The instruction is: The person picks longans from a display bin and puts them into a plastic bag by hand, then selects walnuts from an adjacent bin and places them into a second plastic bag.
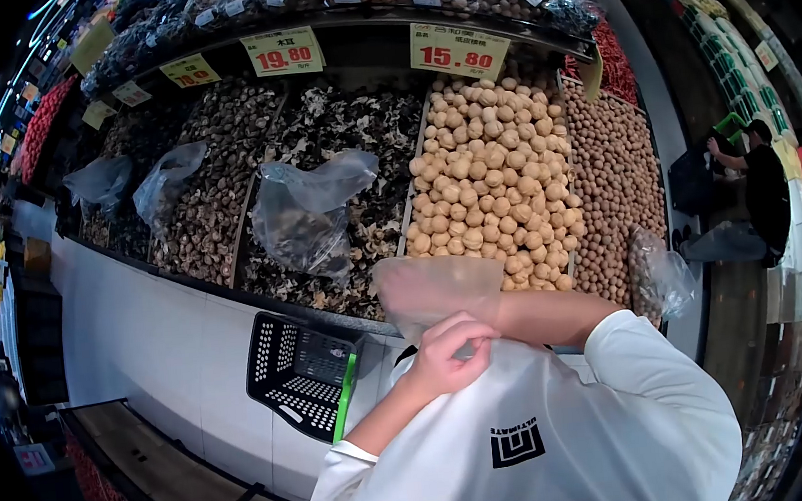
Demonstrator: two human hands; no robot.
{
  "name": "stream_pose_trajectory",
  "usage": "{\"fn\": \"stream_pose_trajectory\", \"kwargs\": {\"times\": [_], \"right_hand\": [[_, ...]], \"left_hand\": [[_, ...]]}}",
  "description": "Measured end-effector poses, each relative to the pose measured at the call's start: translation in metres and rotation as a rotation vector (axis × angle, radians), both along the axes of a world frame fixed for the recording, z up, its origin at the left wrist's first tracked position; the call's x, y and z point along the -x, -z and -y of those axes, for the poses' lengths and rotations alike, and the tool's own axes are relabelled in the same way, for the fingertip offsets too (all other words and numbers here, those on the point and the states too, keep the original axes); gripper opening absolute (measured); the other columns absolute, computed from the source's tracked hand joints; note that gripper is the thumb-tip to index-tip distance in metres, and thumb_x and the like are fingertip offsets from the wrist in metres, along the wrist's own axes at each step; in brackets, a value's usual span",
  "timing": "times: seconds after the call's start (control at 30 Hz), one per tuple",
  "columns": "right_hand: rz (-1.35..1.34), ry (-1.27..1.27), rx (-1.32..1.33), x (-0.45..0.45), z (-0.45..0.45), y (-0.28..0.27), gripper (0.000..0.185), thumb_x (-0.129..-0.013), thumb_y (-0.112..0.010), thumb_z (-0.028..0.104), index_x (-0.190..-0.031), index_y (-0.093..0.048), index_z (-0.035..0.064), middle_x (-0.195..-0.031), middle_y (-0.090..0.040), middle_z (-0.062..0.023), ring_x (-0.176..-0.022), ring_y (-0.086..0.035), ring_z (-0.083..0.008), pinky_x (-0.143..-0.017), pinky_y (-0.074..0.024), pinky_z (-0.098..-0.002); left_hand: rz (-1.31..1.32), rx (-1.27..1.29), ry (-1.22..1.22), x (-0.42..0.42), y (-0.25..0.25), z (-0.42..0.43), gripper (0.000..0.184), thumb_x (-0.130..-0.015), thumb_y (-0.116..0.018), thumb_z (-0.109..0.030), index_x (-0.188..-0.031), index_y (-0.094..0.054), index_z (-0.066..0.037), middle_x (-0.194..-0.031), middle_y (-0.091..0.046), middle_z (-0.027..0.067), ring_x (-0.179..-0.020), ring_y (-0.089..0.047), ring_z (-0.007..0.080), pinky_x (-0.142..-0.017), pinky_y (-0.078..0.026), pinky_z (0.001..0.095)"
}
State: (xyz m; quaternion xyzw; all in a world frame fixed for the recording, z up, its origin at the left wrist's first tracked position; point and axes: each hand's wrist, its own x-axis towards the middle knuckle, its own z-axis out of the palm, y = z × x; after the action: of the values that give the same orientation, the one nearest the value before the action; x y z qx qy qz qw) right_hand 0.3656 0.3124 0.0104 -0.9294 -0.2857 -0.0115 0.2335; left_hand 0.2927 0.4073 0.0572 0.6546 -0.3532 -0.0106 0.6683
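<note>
A clear plastic bag (479, 274) covers my right hand (416, 289), which reaches leftward in front of the bins. Through the hazy film, the fingers of that hand are too blurred to make out. My left hand (450, 353) is closed in a pinch on the bag's edge, close to the right forearm. Just beyond my hands lies a bin of pale, round walnuts (495, 175). Left of it, dried black wood ear (352, 126) fills another bin, with a crumpled plastic bag (301, 216) on top.
A black shopping basket (290, 379) with a green handle stands on the floor at lower left. Smaller brown nuts (612, 179) fill the right bin, with a bag (661, 275) at its front. Dried mushrooms (214, 186) lie left. A person (760, 190) stands at right.
</note>
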Motion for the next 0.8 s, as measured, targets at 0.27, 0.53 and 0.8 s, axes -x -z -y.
{"fn": "stream_pose_trajectory", "kwargs": {"times": [0.27,0.53,0.8], "right_hand": [[0.195,-0.108,0.057,-0.004,-0.008,0.076,0.019,-0.074,-0.065,0.02,-0.076,-0.073,0.0024,-0.091,-0.068,-0.0137,-0.096,-0.064,-0.03,-0.083,-0.0514,-0.0408],[0.334,-0.211,0.048,-0.009,0.001,0.065,0.019,-0.081,-0.064,0.015,-0.094,-0.071,0.0051,-0.097,-0.068,-0.0128,-0.096,-0.066,-0.0277,-0.086,-0.0521,-0.0387],[-0.298,0.082,-0.47,0.084,0.104,-0.013,0.025,-0.09,-0.071,0.007,-0.115,-0.068,0.0028,-0.112,-0.068,-0.0123,-0.095,-0.07,-0.0243,-0.082,-0.0563,-0.0342]], "left_hand": [[0.029,-0.006,-0.018,-0.002,-0.002,0.0,0.022,-0.074,-0.07,0.01,-0.093,-0.072,-0.001,-0.075,-0.065,0.0074,-0.064,-0.063,0.0174,-0.06,-0.049,0.0275],[0.0,0.031,-0.05,0.0,0.005,-0.005,0.019,-0.078,-0.069,0.012,-0.095,-0.068,0.002,-0.083,-0.065,0.0084,-0.068,-0.058,0.0145,-0.063,-0.046,0.0259],[-0.035,0.055,-0.073,0.001,0.01,-0.009,0.02,-0.078,-0.068,0.014,-0.095,-0.067,0.003,-0.087,-0.065,0.0092,-0.071,-0.056,0.0137,-0.066,-0.046,0.0256]]}}
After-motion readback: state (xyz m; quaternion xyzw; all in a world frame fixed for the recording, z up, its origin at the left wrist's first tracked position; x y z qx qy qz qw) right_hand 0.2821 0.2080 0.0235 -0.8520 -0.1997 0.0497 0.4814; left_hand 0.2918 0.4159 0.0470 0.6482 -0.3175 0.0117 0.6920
